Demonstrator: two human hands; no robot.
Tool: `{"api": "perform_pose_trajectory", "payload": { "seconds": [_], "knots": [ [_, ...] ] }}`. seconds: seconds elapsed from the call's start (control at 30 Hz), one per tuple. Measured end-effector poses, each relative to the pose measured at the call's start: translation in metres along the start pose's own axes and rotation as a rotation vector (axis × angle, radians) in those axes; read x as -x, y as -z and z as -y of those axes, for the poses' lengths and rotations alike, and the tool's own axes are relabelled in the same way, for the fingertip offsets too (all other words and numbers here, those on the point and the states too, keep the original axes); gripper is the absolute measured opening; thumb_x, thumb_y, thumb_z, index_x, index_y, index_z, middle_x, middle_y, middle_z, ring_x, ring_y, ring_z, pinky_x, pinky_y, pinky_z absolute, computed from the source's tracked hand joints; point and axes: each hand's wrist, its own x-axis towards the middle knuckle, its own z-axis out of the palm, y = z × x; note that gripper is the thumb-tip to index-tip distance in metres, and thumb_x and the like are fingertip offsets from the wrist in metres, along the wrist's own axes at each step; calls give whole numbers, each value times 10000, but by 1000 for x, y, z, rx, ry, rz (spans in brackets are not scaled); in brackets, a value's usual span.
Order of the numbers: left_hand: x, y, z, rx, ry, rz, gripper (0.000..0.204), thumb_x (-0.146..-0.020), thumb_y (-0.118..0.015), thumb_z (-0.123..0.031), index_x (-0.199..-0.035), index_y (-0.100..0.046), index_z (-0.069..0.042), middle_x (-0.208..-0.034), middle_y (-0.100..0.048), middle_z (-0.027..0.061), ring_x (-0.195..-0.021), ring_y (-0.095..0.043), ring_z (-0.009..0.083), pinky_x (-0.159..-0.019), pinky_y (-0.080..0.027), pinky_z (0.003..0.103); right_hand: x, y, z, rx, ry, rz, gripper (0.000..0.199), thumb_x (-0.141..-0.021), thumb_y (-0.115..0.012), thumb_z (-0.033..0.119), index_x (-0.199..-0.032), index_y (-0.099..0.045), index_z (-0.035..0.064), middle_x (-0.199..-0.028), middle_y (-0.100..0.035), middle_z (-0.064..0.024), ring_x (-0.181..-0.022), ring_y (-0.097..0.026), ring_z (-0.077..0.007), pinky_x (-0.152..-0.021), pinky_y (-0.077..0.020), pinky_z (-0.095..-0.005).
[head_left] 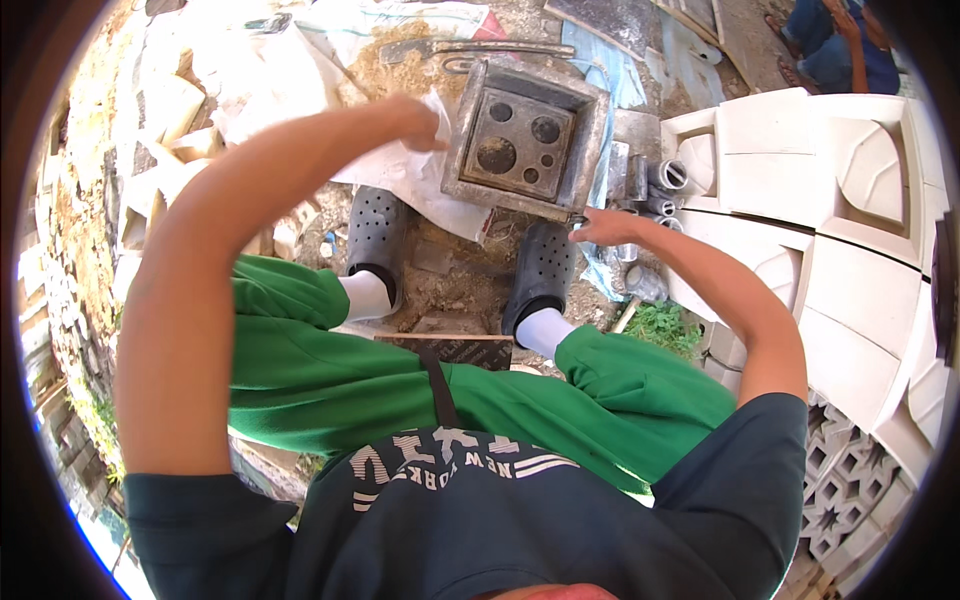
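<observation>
A square, grey metal mould point(590, 135) with a raised rim sits on the ground in front of my feet. Round holes of several sizes pierce its inner plate point(512, 112). At the mould's left side is my left hand point(415, 122), closed and somewhat blurred, with a thin, crumpled white plastic piece point(437, 108) in it. My right hand point(602, 228) reaches the near right corner of the mould, its fingers closed on the rim there. Part of those fingers is too small to make out.
Cream blocks with moulded faces point(768, 140) stand along the right, with patterned vent blocks point(850, 480) nearer. Metal cylinders point(662, 180) lie right of the mould. White sheets point(270, 70) and a long, dark metal tool point(500, 47) lie beyond. Another person point(840, 50) sits far right.
</observation>
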Motion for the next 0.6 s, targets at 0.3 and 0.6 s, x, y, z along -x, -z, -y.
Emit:
{"api": "perform_pose_trajectory", "payload": {
  "seconds": [0.3,0.6],
  "knots": [
    [91,84,20,-63,132,-306,632,-959,-472,-561,-1391,-465,-99,-1210,-636,168,-1137,-606,330,-962,-483,478,-11,21,-11,39,61,-9,850,-866,-632,514,-1377,-401,-125,-1368,-497,-299,-1278,-492,-387,-1067,-388,-419],
    [-12,-16,-1,660,64,-279,776,-929,-572,-538,-1444,-353,-1,-1367,-530,221,-1203,-573,352,-1043,-439,438,2,39,-36,-217,-61,-111,392,-895,-558,298,-1082,-641,-36,-1028,-687,-210,-963,-664,-357,-833,-529,-466]
  ]
}}
